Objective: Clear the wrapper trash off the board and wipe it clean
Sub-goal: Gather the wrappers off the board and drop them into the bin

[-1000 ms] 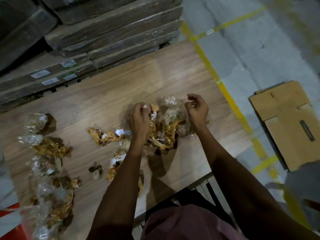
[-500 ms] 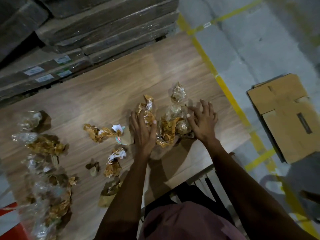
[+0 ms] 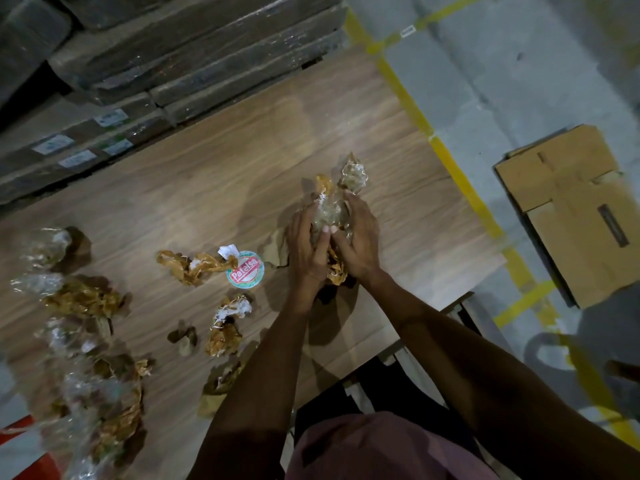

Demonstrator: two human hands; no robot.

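Note:
A wood-grain board [image 3: 214, 174] carries scattered wrapper trash. My left hand [image 3: 306, 247] and my right hand [image 3: 358, 242] press together around a bundle of clear and golden wrappers [image 3: 332, 209], which sticks up between them near the board's right part. Left of the hands lie a round red-and-green label [image 3: 245, 270] and a golden wrapper strip [image 3: 188, 266]. Smaller crumpled wrappers [image 3: 227, 323] sit nearer the front edge. A long heap of clear and golden wrappers [image 3: 83, 341] covers the board's left end.
Stacked flat boxes [image 3: 166, 64] rise behind the board. A folded cardboard box [image 3: 575, 209] lies on the grey floor at right, beyond yellow floor tape [image 3: 453, 161]. A red object [image 3: 20, 441] shows at bottom left.
My hands, spread flat beside the wrapper pile half a second ago, have closed inward and squeezed it into one upright bundle. The round label is now uncovered.

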